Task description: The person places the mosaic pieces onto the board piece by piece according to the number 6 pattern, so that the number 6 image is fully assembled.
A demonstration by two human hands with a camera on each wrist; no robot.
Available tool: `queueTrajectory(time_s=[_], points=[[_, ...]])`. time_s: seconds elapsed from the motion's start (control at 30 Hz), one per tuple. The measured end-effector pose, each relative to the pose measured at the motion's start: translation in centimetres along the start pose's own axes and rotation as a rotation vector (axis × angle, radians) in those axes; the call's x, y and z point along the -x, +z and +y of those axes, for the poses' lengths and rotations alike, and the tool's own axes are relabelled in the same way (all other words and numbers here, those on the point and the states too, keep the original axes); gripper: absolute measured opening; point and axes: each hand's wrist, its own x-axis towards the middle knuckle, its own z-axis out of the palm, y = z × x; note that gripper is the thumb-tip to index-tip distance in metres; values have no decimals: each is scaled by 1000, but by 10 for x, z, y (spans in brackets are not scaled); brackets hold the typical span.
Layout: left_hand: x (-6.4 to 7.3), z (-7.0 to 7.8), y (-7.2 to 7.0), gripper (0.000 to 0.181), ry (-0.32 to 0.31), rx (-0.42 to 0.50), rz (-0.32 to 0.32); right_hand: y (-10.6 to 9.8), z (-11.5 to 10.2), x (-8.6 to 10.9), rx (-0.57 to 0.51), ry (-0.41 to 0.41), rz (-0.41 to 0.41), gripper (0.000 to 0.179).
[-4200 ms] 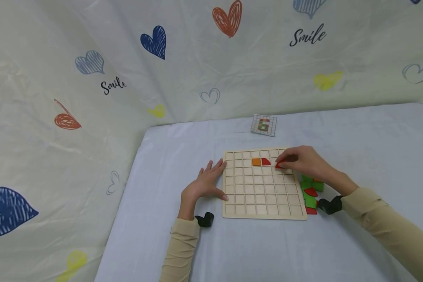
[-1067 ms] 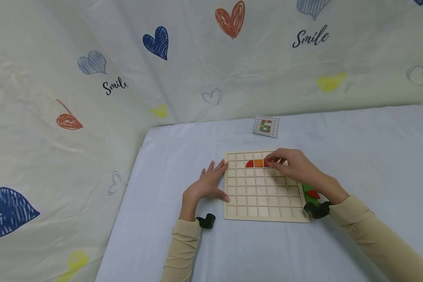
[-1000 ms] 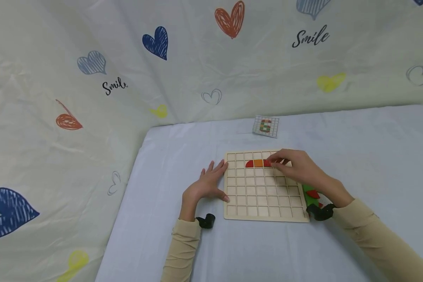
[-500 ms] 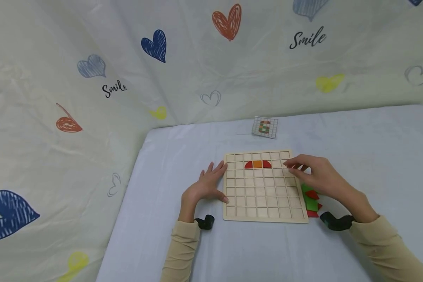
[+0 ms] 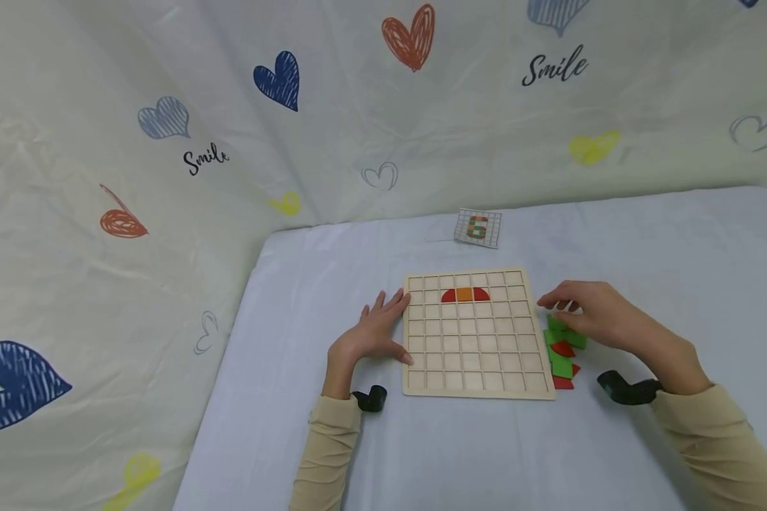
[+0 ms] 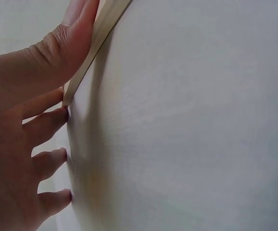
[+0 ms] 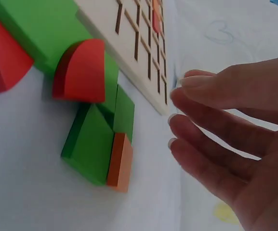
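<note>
A square wooden grid board [image 5: 479,348] lies on the table. In one of its upper rows an orange square [image 5: 464,294] sits between two red quarter-round pieces, the right one [image 5: 481,294] and the left one [image 5: 449,295]. My left hand [image 5: 373,333] has its fingers spread, with fingertips and thumb at the board's left edge. Off the board's right side, my right hand [image 5: 591,312] hovers over a pile of green squares [image 5: 561,366] and red quarter-rounds [image 5: 562,348]. In the right wrist view its relaxed fingers hold nothing, and an orange piece [image 7: 119,161] leans by a green square [image 7: 88,144].
A small card [image 5: 478,228] with a gridded coloured pattern lies behind the board. Black wrist cameras hang at the left wrist [image 5: 371,399] and the right wrist [image 5: 626,388]. A white curtain [image 5: 332,128] printed with hearts stands behind the table.
A red quarter-round was set left of the orange square, and another is now at its right. My right hand released it and moved right, off the board. My left hand stayed put.
</note>
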Motion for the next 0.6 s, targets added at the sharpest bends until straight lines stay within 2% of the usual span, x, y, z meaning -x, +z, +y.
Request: queueTrajectory(time_s=[0.1,0.23,0.6], points=[[0,-1,-1,121,0,0,-2,1,4,-2,-9,43,-62,24],[0,-2,0,121,0,-3,0,6,9,-3,-18,57,-99,28],[-2,-2,1,122,5,3,0,13,16,-3,14,44,-94,26]])
